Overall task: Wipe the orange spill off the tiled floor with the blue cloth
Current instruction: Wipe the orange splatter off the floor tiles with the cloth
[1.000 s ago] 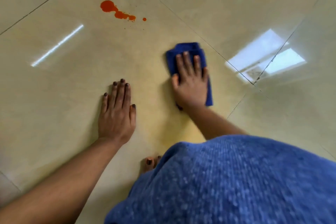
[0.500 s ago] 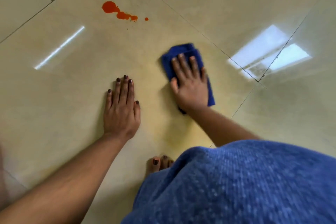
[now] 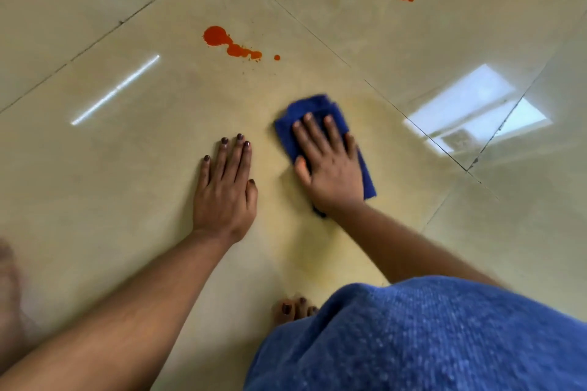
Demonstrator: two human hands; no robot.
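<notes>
Blue cloth (image 3: 320, 111) under flat R hand (image 3: 333, 174), L hand (image 3: 224, 194) flat.

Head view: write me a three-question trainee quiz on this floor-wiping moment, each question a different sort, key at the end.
1. True or false: the right hand presses the blue cloth flat with straight fingers.
2. Multiple choice: where is the large orange splatter relative to the cloth? A) under it B) farther from the person, up and to the left in the picture C) beside the toes
3. Fill in: the left hand rests palm-down on the bare ____.

Key: 1 true; 2 B; 3 floor (tile).
</notes>
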